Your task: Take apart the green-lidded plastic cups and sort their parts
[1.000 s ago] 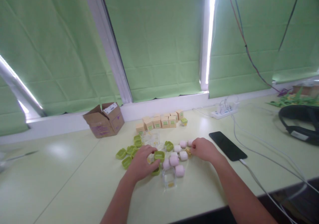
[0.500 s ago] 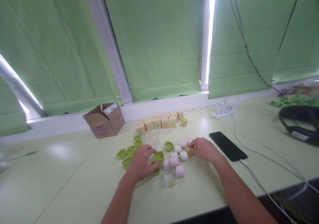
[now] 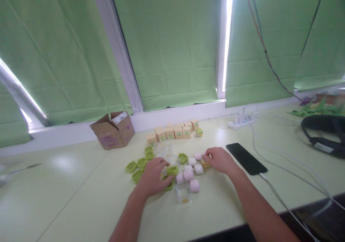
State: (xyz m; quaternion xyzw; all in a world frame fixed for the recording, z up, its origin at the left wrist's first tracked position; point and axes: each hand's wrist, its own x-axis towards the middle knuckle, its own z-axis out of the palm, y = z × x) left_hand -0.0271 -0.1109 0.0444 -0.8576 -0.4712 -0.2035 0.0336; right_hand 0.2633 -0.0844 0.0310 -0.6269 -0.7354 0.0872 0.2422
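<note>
My left hand (image 3: 156,175) is closed, with thumb and fingers around a small green square-looking cup (image 3: 172,170), which is tilted. Another green cup (image 3: 169,184) lies just under the thumb. My right hand (image 3: 219,159) has its fingertips pinched together beside a small heap of yellow pieces (image 3: 205,166); what they hold, if anything, is hidden. Rounded white and pink blocks (image 3: 188,174) lie between the hands. In front of them stands a clear plastic box (image 3: 183,193) with a yellow mark. More green cups (image 3: 137,176) are spread left of my left hand.
Several small tan boxes (image 3: 178,131) stand in a row at the back, with a green-topped container (image 3: 199,132) at their right end. An open cardboard box (image 3: 114,130) is farther left. A phone (image 3: 246,158) on a cable, a power strip (image 3: 242,121) and a black headset (image 3: 323,134) lie right.
The green cup in my left hand has tipped over somewhat. My right hand's fingertips have shifted slightly left and up, uncovering more of the yellow heap.
</note>
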